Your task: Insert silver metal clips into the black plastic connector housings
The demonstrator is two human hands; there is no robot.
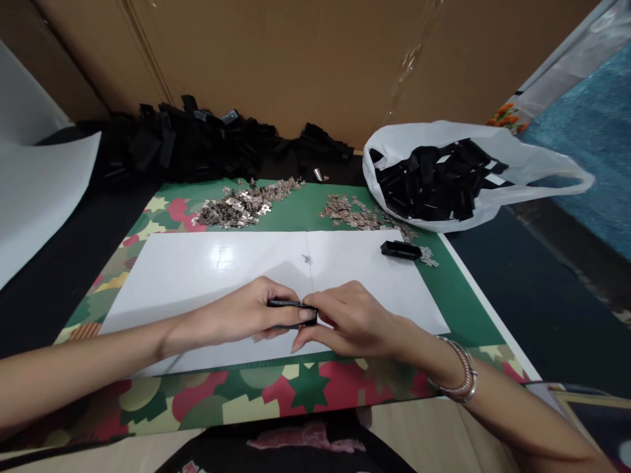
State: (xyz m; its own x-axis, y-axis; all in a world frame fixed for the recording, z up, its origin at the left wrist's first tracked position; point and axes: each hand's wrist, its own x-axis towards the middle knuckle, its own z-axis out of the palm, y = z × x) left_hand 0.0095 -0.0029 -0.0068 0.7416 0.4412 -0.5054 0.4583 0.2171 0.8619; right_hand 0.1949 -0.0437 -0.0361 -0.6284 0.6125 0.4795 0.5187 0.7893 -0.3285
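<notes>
Over the front part of a white sheet (197,269), my left hand (256,309) grips a small black plastic case (283,304), thumb along its side. My right hand (348,315) has its fingertips at the right end of the same case, thumb and index finger bent around that end. Whether a small metal piece sits between those fingers is hidden. Another black plastic case (400,249) lies apart near the sheet's right edge. A few tiny metal pieces (306,259) rest on the sheet beyond my hands.
Behind the sheet lie two heaps of small metal pieces, a left heap (236,207) and a right heap (352,211). A white plastic bag (444,131) of black cases stands at the back right. A pile of black parts (197,141) lines the cardboard wall (276,59).
</notes>
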